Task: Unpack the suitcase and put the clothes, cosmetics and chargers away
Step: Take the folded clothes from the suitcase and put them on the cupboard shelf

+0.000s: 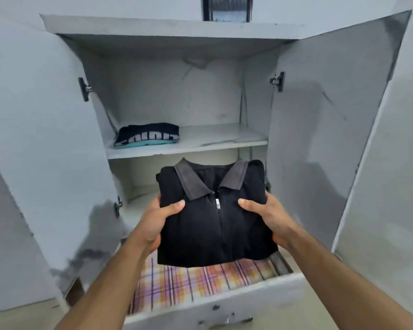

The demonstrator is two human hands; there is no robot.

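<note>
Head view: left hand (156, 221) and right hand (268, 216) grasp a folded black zip shirt (215, 217) above the open drawer (224, 303); folded clothes (148, 135) lie at 11 o'clock on the cupboard shelf (212, 141).

Single head-worn wide-angle view, facing forward and slightly down into an open cupboard (167, 27), close up, forearms reaching in from the bottom edge, open drawer (224, 303) nearest the lens, doors bowed at both sides
</note>
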